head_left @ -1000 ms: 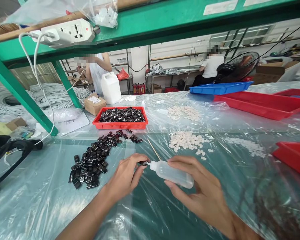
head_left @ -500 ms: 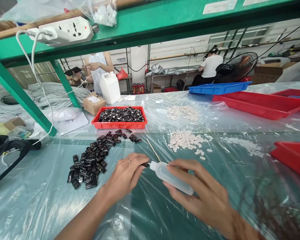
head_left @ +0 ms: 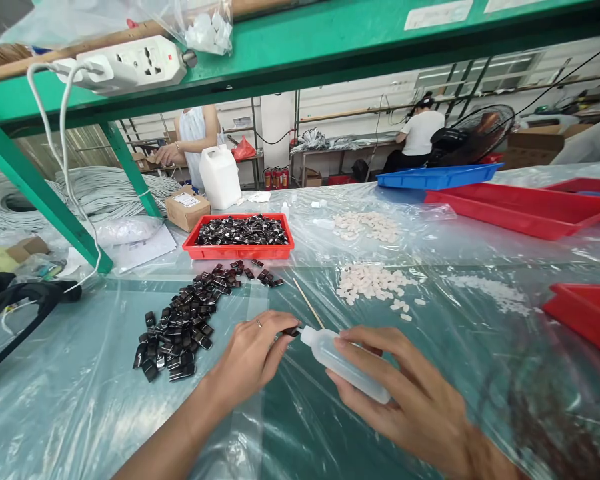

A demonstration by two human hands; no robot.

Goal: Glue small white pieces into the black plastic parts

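The left hand [head_left: 253,353] pinches one small black piece [head_left: 291,331] between thumb and forefinger, low over the plastic-covered bench [head_left: 105,413]. The right hand [head_left: 405,393] is closed around a translucent squeeze bottle [head_left: 345,363], tilted so that its nozzle meets the piece.

Judgement on the step in hand — dosing from the bottle onto the piece: it calls for a light, brief squeeze with the nozzle tip kept on the piece and the left fingertips clear of the outlet. The piece wants holding level, and the right wrist could rest on the bench for steadiness. Excess liquid would likely run onto the fingers or the plastic sheet.

Count:
- squeeze bottles in hand — one;
- black pieces held — one;
- loose heap of black pieces [head_left: 180,320] left of the hands, too many to count;
- small red tray [head_left: 237,251] filled with black pieces — one;
- heaps of white pieces [head_left: 370,280] — two clear ones, with a thinner scatter to the right;
- thin wooden stick [head_left: 307,301] — one;
- blue tray [head_left: 437,177] — one;
- larger red trays [head_left: 525,210] — at least two, partly cut off.
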